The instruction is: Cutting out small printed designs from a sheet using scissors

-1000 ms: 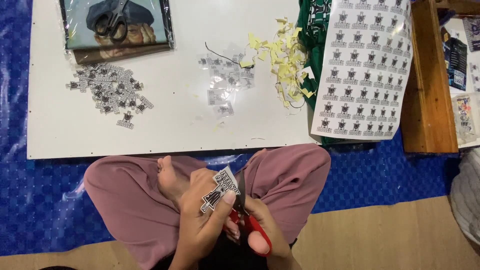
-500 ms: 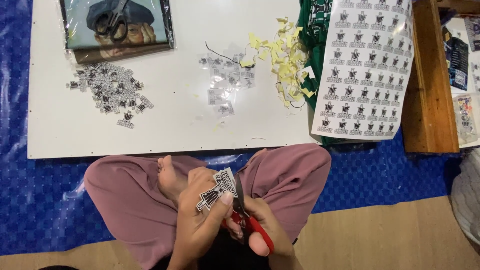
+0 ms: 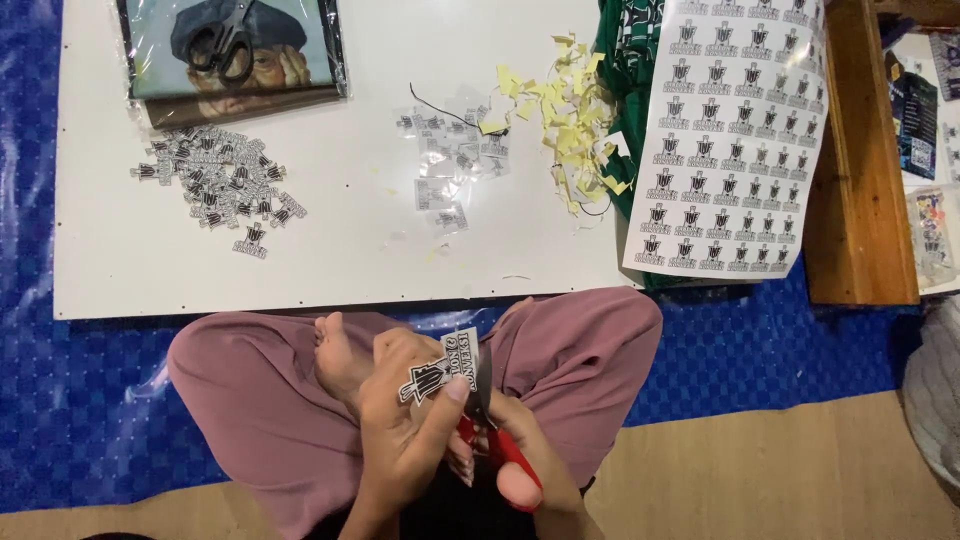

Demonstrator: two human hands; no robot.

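1. The step in hand looks like cutting out a single sticker: the left hand (image 3: 405, 425) pinches a small black-and-white sticker piece (image 3: 440, 368) between thumb and fingers, closed firmly on it, and holds it up over the lap, above the crossed legs in pink trousers (image 3: 580, 350).
2. The right hand (image 3: 520, 470) is closed through the handles of the red scissors (image 3: 490, 435); the blades point up into the edge of the sticker piece. How far the blades stand apart I cannot tell — the piece and the fingers hide them.
3. My judgement: the trimming is midway, with white margin left around the printed shape. The next move calls for a small turn of the piece by the left fingers so the blades can follow the outline, with short snips that stay off the black print.
4. On the white board (image 3: 330, 260) lie a heap of finished cut-outs (image 3: 215, 185), clear scraps (image 3: 445, 165), yellow paper strips (image 3: 565, 115), and an uncut sticker sheet (image 3: 730, 130) at the right edge. A second pair of scissors (image 3: 225, 40) rests on a printed packet (image 3: 235, 50).
5. Against the picture a second ago, little differs — the piece sits at nearly the same tilt, the hands have barely shifted, and the board is unchanged.
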